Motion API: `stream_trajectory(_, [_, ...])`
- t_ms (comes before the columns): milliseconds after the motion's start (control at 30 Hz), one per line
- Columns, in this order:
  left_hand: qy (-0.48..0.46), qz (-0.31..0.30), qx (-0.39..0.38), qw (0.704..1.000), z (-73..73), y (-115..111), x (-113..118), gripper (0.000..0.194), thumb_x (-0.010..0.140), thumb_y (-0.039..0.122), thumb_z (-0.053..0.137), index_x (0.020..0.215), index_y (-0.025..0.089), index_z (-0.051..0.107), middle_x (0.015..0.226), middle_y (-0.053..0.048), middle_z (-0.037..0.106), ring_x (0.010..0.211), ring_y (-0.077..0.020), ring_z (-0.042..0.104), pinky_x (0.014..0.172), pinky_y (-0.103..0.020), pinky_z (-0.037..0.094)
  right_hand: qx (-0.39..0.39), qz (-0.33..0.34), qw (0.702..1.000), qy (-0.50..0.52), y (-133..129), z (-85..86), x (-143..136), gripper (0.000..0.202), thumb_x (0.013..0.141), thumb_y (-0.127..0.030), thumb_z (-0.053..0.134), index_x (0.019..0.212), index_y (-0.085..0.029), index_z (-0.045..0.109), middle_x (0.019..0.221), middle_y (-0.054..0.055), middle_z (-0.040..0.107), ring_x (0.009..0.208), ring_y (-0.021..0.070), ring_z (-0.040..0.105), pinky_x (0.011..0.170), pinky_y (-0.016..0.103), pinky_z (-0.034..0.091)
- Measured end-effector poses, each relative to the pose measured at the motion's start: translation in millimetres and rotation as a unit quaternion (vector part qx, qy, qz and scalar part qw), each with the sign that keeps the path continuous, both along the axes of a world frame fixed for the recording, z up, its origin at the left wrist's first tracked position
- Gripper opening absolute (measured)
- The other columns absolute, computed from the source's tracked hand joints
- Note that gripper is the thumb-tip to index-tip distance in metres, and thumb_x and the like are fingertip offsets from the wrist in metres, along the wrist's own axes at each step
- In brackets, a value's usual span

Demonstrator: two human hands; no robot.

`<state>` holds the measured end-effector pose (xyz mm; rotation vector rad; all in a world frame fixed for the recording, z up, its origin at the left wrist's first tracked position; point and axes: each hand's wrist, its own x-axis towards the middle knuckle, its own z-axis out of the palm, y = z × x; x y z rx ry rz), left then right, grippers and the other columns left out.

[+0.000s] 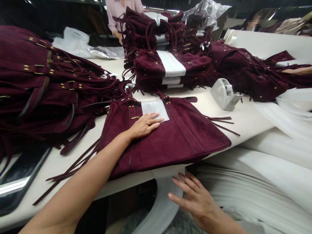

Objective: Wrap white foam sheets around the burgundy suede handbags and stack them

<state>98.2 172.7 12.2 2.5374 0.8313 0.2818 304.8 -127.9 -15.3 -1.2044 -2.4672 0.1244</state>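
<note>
Currently, the left hand [145, 126] lies flat and open, holding nothing, on the maroon bag [157, 144] beneath it, fingertips at a white sheet end [153, 107]. Below the bag, the right hand [198, 201] spreads loosely open before a hanging white strip [163, 206].

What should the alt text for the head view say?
Left hand rests flat on a maroon bag lying on a pale table; right hand is at a white strip hanging below the table's near edge. Stacked maroon bags stand behind.

The left edge cuts the left pile [22, 78]; the bottom edge, the strip [162, 208]; the top, a co-worker [116, 10]. Another person's head [254, 22] is blurred.
</note>
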Motion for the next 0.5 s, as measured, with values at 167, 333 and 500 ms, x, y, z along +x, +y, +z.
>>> stream_trajectory(167, [-0.014,0.009,0.007,1.000,-1.8,-1.2,-0.4,0.050,0.099,0.053,0.027,0.138,0.032,0.050,0.156,-0.001,0.032,0.146,-0.0223,0.021,0.120,-0.046,0.008,0.113,-0.051,0.992,-0.012,2.5,-42.9,-27.9,0.039,0.082,-0.010,0.049,0.113,-0.028,0.065,0.131,0.010,0.061,0.124,0.0334,0.052,0.098,0.060,0.044])
stream_trajectory(333, [-0.032,0.015,0.018,0.999,-2.7,-2.7,-1.5,0.046,0.099,0.051,0.031,0.136,0.034,0.053,0.154,-0.002,0.036,0.146,-0.0223,0.024,0.119,-0.047,0.011,0.132,0.037,0.977,0.164,33.8,31.4,-50.0,0.024,0.085,-0.009,0.050,0.099,-0.023,0.063,0.092,0.004,0.073,0.077,0.0200,0.066,0.075,0.037,0.051])
stream_trajectory(500, [-0.091,0.038,-0.002,0.995,-0.2,-6.4,-1.5,0.042,0.097,0.048,0.042,0.128,0.029,0.061,0.146,-0.002,0.048,0.140,-0.0269,0.035,0.119,-0.047,0.016,-0.085,-0.100,0.934,0.333,113.1,111.1,-41.5,0.007,0.086,-0.019,0.055,0.087,-0.021,0.062,0.083,0.005,0.068,0.077,0.0193,0.063,0.067,0.030,0.049])
